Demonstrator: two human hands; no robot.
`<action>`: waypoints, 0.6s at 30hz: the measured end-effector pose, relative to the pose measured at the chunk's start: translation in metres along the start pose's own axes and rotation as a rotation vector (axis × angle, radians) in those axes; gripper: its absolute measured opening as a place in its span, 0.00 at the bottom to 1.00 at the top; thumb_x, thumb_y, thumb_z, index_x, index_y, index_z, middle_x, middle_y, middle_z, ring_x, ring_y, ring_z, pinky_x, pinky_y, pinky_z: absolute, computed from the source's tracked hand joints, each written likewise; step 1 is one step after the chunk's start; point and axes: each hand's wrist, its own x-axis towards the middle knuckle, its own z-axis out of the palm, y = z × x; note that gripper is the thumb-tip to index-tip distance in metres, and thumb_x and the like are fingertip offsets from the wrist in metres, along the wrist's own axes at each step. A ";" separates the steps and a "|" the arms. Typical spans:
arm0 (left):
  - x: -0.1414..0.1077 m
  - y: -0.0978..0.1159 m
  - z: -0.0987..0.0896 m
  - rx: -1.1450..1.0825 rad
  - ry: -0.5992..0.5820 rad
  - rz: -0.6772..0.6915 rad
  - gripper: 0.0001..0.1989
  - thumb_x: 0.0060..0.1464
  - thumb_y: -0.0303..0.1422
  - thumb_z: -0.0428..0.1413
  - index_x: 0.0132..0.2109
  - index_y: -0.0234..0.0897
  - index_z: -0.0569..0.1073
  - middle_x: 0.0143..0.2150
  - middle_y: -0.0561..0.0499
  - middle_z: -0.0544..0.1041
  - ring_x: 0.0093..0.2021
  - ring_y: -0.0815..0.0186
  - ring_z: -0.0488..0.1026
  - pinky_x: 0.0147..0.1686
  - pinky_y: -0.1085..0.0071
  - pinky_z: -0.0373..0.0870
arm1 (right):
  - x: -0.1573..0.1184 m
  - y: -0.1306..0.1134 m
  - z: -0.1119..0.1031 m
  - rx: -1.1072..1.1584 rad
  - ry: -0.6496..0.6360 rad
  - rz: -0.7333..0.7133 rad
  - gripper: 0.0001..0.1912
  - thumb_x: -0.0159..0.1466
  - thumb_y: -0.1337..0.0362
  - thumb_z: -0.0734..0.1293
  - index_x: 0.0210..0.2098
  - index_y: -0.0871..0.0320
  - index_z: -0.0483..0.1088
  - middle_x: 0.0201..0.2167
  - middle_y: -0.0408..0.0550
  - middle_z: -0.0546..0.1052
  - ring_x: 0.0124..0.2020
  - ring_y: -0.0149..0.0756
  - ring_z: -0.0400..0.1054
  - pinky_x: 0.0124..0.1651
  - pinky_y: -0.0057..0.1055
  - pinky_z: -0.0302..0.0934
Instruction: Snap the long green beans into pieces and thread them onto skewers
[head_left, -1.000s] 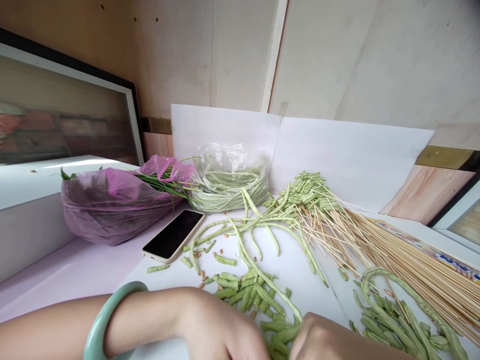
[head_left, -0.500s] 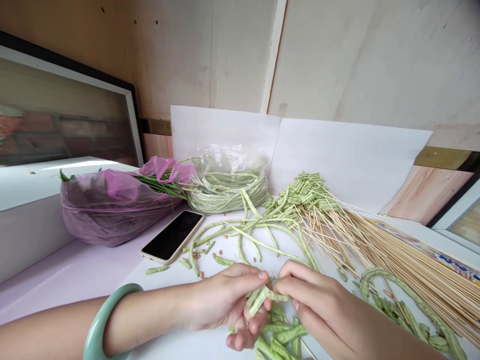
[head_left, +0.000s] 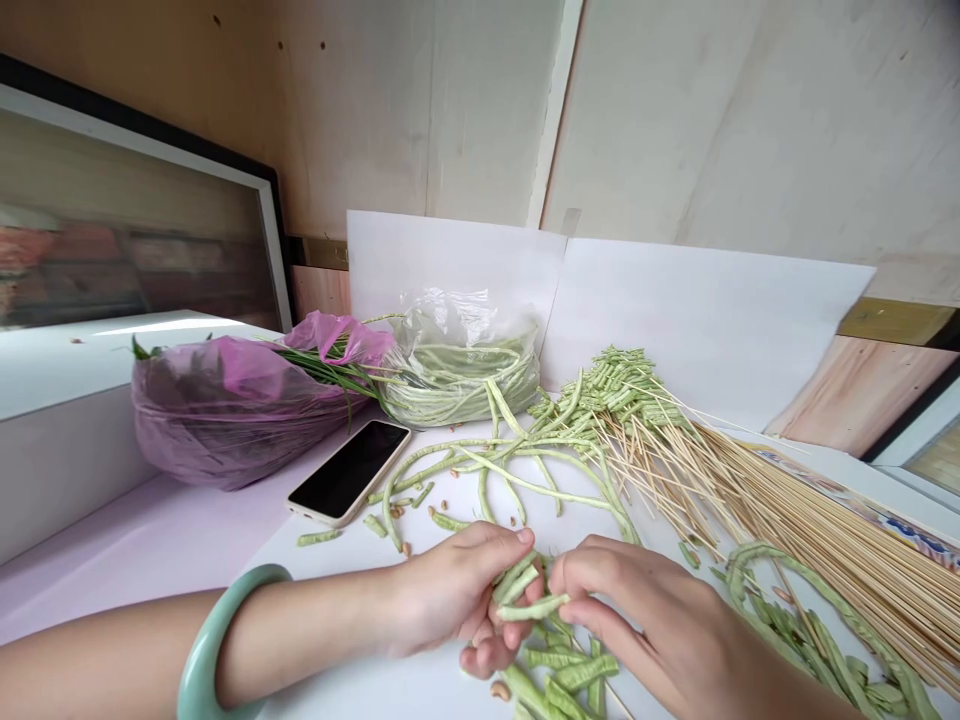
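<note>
Green bean pieces (head_left: pixel 517 582) | left hand (head_left: pixel 459 590): clasped round them, likely to bunch them | right hand (head_left: pixel 637 612): pinching one's end

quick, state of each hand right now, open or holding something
Left hand: partly closed, holding short yardlong bean pieces.
Right hand: fingertips closed, pinching the end of another bean piece.

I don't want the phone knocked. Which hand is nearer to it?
Left. The left hand is on the near side of the phone, to its right; the right hand is farther right.
</note>
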 end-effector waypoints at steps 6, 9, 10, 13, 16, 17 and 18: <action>-0.002 -0.002 0.001 0.184 -0.091 -0.064 0.30 0.41 0.60 0.59 0.30 0.35 0.65 0.15 0.59 0.64 0.11 0.75 0.59 0.09 0.80 0.53 | -0.007 0.000 0.009 0.013 -0.017 0.096 0.12 0.64 0.76 0.60 0.40 0.51 0.62 0.29 0.37 0.75 0.31 0.30 0.73 0.34 0.23 0.65; -0.003 -0.004 0.001 0.240 -0.075 -0.051 0.30 0.38 0.59 0.61 0.27 0.37 0.61 0.14 0.63 0.60 0.11 0.78 0.55 0.11 0.80 0.52 | -0.008 0.001 0.011 0.006 -0.008 0.130 0.11 0.64 0.75 0.61 0.39 0.51 0.61 0.30 0.38 0.76 0.31 0.30 0.73 0.34 0.23 0.65; -0.004 -0.004 0.001 0.270 -0.063 -0.040 0.30 0.38 0.59 0.61 0.27 0.37 0.61 0.13 0.63 0.59 0.11 0.78 0.55 0.12 0.79 0.53 | -0.007 0.001 0.012 -0.015 0.010 0.130 0.10 0.64 0.74 0.61 0.39 0.52 0.61 0.30 0.39 0.75 0.30 0.31 0.73 0.33 0.23 0.65; -0.006 -0.002 0.000 0.374 -0.061 0.007 0.29 0.43 0.60 0.57 0.28 0.37 0.62 0.12 0.63 0.59 0.13 0.77 0.55 0.16 0.77 0.59 | -0.004 -0.001 0.011 -0.134 0.040 0.092 0.06 0.62 0.72 0.62 0.33 0.55 0.64 0.24 0.40 0.72 0.24 0.31 0.69 0.25 0.23 0.61; -0.011 0.004 0.001 0.496 -0.085 0.059 0.27 0.49 0.59 0.54 0.28 0.37 0.63 0.14 0.62 0.59 0.15 0.77 0.55 0.19 0.78 0.58 | -0.001 -0.005 0.009 -0.221 -0.010 0.070 0.10 0.59 0.72 0.63 0.23 0.55 0.64 0.19 0.39 0.69 0.19 0.29 0.65 0.21 0.25 0.55; -0.013 0.007 0.003 0.538 -0.103 0.064 0.26 0.51 0.57 0.53 0.28 0.37 0.63 0.15 0.61 0.60 0.16 0.76 0.56 0.18 0.78 0.57 | 0.000 -0.006 0.009 -0.225 -0.043 0.067 0.11 0.59 0.73 0.63 0.22 0.55 0.63 0.18 0.38 0.69 0.18 0.29 0.63 0.21 0.26 0.54; -0.015 0.009 0.004 0.583 -0.135 0.067 0.25 0.53 0.56 0.52 0.28 0.37 0.63 0.16 0.60 0.60 0.17 0.76 0.56 0.18 0.78 0.55 | 0.000 -0.007 0.009 -0.213 -0.088 0.047 0.12 0.59 0.73 0.62 0.21 0.55 0.62 0.17 0.38 0.68 0.18 0.28 0.62 0.22 0.26 0.53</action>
